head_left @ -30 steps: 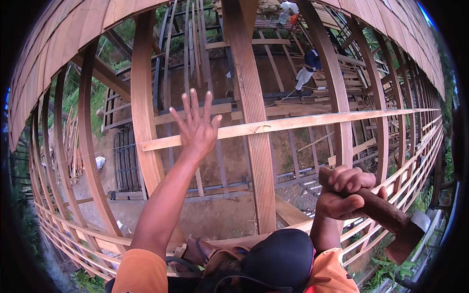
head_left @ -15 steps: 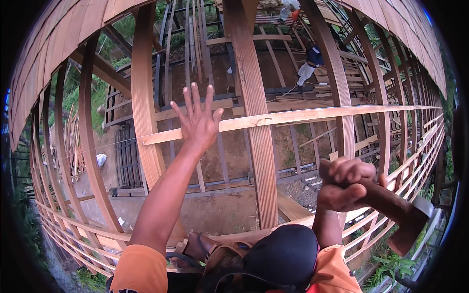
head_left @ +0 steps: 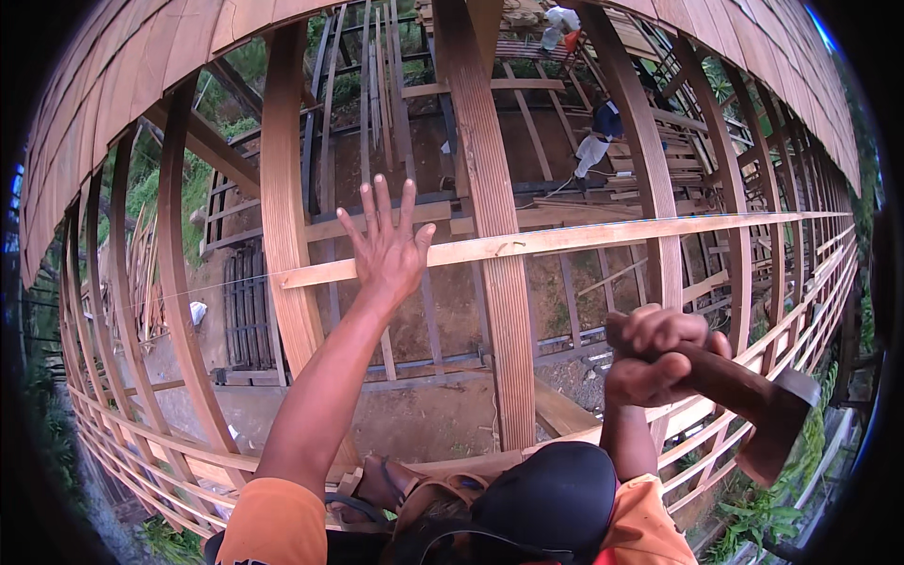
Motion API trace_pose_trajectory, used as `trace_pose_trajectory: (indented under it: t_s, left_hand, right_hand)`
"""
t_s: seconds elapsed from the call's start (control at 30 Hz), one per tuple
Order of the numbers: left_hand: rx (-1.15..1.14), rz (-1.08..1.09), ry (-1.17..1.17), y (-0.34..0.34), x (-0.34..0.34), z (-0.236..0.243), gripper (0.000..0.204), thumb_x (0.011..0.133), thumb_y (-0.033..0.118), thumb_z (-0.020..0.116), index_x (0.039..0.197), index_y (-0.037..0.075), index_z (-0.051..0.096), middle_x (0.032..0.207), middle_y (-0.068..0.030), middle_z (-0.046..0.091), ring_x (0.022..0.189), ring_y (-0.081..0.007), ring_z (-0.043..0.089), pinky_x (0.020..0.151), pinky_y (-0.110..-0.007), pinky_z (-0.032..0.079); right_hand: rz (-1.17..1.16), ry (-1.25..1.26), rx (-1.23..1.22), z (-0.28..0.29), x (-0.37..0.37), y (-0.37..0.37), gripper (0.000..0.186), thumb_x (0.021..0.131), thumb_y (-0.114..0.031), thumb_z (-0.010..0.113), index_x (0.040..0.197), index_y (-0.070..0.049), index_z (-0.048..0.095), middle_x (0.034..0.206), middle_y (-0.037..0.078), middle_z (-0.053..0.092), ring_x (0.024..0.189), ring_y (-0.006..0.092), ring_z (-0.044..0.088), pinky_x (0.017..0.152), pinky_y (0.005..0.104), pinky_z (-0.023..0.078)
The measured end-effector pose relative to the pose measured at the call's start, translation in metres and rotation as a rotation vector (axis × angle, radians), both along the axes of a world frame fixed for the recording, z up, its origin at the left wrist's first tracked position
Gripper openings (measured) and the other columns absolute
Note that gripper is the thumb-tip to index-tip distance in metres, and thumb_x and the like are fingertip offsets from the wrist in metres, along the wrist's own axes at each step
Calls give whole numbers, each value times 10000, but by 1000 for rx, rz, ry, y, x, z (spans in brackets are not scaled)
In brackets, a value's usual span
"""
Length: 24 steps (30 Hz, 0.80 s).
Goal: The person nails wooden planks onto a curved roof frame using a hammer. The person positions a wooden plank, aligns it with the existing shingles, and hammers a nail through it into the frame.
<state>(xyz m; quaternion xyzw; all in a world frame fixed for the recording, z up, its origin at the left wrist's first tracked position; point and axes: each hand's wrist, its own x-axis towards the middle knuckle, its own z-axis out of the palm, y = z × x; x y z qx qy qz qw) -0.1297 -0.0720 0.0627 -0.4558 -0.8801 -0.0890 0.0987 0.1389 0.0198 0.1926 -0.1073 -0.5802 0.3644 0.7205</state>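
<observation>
My left hand lies with its fingers spread across a thin, pale wooden batten. The batten runs crosswise over the sloping rafters, and a bent nail shows in it over the middle rafter. Off to the right and raised above the frame, my right hand is closed around the wooden handle of a hatchet. The hatchet's head points down and to the right, clear of the wood. A thin string line stretches left from the batten's end.
Wooden shingles cover the roof at the top edge. Lower battens cross the rafters near my feet. Through the gaps, far below, are timber stacks, dirt ground and another person. My sandalled foot rests on the lower framing.
My right hand and the hatchet have shifted slightly left. The left hand stays spread on the batten. The whole view has tilted a little, so most of the frame sits slightly lower.
</observation>
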Motion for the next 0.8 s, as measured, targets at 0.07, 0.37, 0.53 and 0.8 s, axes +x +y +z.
trace_pose_trajectory:
  t_s: [0.07, 0.37, 0.53, 0.8]
  left_hand:
    - [20, -39, 4, 7, 5, 2, 672, 1047, 537, 287, 1612, 193, 171, 1662, -204, 72, 1537, -398, 33, 1148, -712, -38]
    - [-29, -7, 3, -4, 1, -3, 665, 1049, 527, 288, 1613, 197, 165, 1662, -205, 69, 1538, -392, 39, 1150, -712, -26]
    - [-5, -30, 13, 8, 3, 1, 666, 1048, 517, 300, 1614, 194, 160, 1664, -201, 67, 1538, -391, 43, 1153, -710, -20]
    - [-31, -13, -4, -4, -1, -3, 672, 1049, 516, 288, 1612, 171, 162, 1662, -211, 65, 1540, -389, 37, 1166, -688, -29]
  right_hand:
    - [-45, -1001, -193, -108, 23, -12, 338, 995, -105, 556, 1297, -25, 425, 858, 213, 641, 706, 335, 663, 650, 415, 539]
    - [106, -95, -52, 19, 3, 12, 579, 1019, -360, 585, 1397, -26, 301, 868, 68, 492, 663, 137, 501, 598, 310, 480]
    - [10, -735, -384, -101, 21, -9, 272, 1001, -261, 596, 1117, -46, 475, 752, 137, 613, 648, 291, 631, 600, 405, 509]
    - [232, -258, -331, -14, 5, 8, 427, 1011, -270, 613, 1249, -4, 379, 866, 85, 575, 651, 137, 564, 554, 287, 476]
